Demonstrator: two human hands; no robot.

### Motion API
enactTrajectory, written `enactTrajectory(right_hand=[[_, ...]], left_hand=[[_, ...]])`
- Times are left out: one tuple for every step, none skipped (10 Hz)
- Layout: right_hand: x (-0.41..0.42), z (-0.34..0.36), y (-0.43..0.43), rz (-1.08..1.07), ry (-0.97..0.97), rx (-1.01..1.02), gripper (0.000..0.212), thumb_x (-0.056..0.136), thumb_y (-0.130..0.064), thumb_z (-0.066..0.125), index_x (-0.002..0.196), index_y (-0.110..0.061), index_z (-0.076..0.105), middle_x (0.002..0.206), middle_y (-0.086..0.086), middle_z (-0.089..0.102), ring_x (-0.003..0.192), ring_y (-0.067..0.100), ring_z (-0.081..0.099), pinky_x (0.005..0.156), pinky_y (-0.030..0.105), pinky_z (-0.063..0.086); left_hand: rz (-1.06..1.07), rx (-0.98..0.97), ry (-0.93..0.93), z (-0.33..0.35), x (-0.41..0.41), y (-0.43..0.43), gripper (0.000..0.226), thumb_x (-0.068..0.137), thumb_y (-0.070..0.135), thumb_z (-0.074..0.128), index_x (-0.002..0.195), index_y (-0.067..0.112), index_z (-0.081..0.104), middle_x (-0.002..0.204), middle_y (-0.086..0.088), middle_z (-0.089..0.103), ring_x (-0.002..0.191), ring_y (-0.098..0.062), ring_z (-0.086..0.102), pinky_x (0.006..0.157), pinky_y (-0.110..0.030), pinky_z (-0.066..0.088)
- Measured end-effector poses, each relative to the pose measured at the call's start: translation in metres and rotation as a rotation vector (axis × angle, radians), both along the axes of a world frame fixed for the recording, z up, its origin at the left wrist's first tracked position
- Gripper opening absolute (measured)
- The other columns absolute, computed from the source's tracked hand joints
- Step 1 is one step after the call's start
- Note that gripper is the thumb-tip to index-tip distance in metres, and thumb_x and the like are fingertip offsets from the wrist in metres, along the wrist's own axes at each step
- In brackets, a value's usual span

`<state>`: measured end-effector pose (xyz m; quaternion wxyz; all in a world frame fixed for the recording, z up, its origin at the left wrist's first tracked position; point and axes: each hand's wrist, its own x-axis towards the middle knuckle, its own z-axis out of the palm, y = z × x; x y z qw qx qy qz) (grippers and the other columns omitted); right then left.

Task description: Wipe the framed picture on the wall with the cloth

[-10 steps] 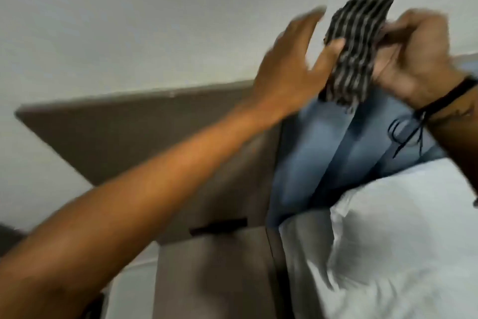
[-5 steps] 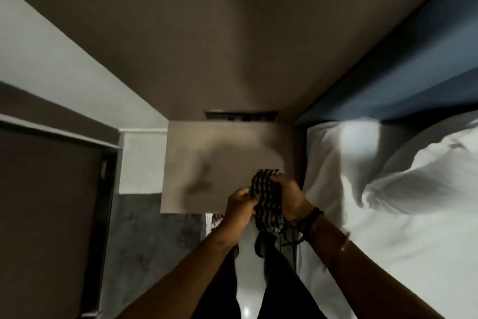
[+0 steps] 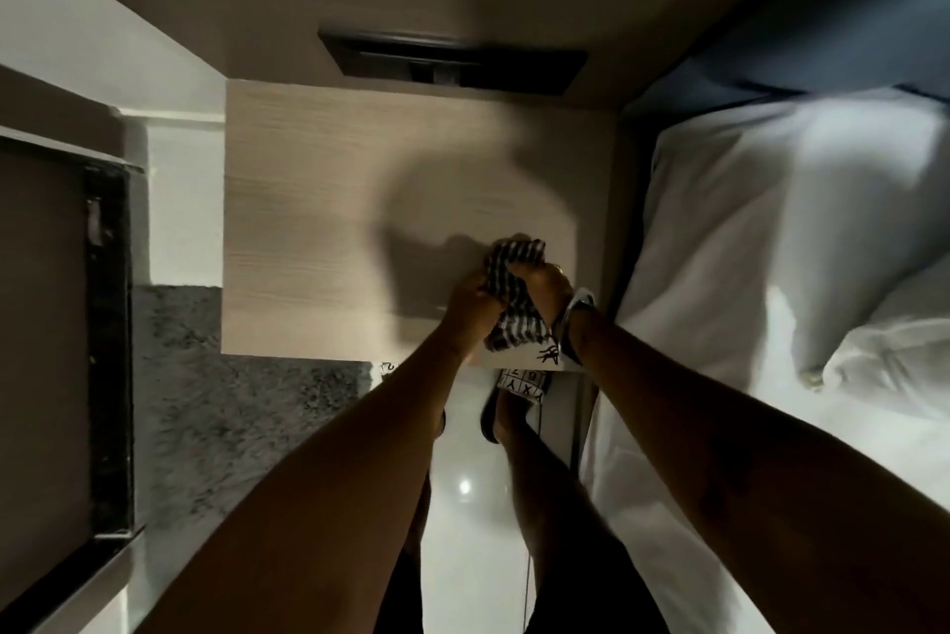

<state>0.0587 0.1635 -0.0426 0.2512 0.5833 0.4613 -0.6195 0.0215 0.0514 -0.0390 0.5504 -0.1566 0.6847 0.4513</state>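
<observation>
A black-and-white checked cloth (image 3: 514,299) is bunched between both my hands, low over the right front corner of a pale wooden bedside table (image 3: 318,242). My left hand (image 3: 470,307) grips its left side. My right hand (image 3: 545,286), with a band on the wrist, grips its right side from above. No framed picture shows in this view.
A bed with white sheets and a pillow (image 3: 771,273) lies to the right. A dark panel (image 3: 452,65) is set in the brown wall above the table. A grey rug (image 3: 216,402) and a dark-framed door (image 3: 108,350) lie to the left. My slippered feet (image 3: 519,391) stand on glossy white floor.
A second ago both hands held the cloth high against the white wall. They have come down with it to the bedside table, and my view has tilted down.
</observation>
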Motion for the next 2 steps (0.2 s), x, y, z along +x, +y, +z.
enactTrajectory(right_hand=[[0.006,0.008,-0.001,0.227,-0.029,0.144,0.062,0.078,-0.052,0.060,0.127,-0.015,0.060,0.128,0.016,0.061,0.110,0.034,0.062,0.097,0.046,0.051],[0.016,0.029,0.010,0.485,-0.112,0.223,0.076,0.082,-0.063,0.051,0.143,-0.018,0.043,0.143,0.015,0.043,0.125,0.036,0.050,0.102,0.041,0.046]], left_hand=[[-0.082,-0.048,0.068,0.007,0.002,0.003,0.018,0.089,0.000,0.051,0.098,0.011,0.063,0.092,-0.005,0.068,0.072,-0.008,0.061,0.050,-0.009,0.048],[-0.127,-0.183,0.120,0.027,-0.002,0.001,0.034,0.087,0.005,0.055,0.121,-0.003,0.056,0.119,-0.019,0.064,0.096,-0.027,0.064,0.066,-0.018,0.050]])
